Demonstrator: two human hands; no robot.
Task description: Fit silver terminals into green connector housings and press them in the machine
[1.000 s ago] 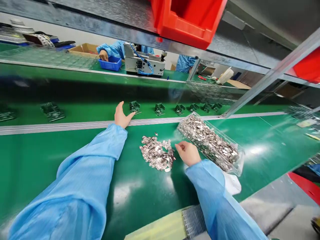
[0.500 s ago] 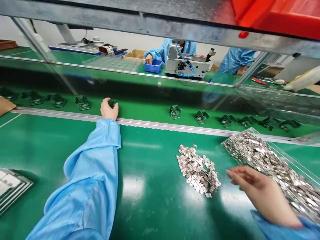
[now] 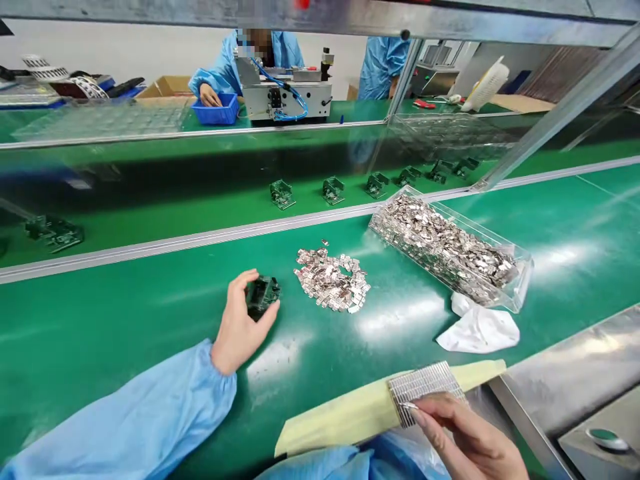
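Note:
My left hand [image 3: 245, 327] is closed around a small dark green circuit board assembly [image 3: 263, 297], just above the green tabletop. My right hand [image 3: 465, 433] is low on the right, thumb and forefinger pinched on a small shiny metal piece [image 3: 410, 405]. Directly behind those fingertips is a silvery block with rows of narrow slots [image 3: 430, 379], partly covered by the hand. A pale yellow strip [image 3: 340, 420] runs beneath the block. Beyond my left hand, to the right, lies a loose heap of small flat metal pieces [image 3: 333, 280].
A long clear tray [image 3: 523, 283] full of metal pieces stands at the right, with crumpled white paper [image 3: 480, 330] before it. Several board assemblies [image 3: 333, 191] line the green strip behind a metal rail [image 3: 210, 233]. A co-worker's hand [image 3: 210, 95] reaches into a blue bin [image 3: 216, 112].
My left hand has brought a board assembly from the line behind the rail toward me. My right hand has moved down to the slotted block. The view has swung right.

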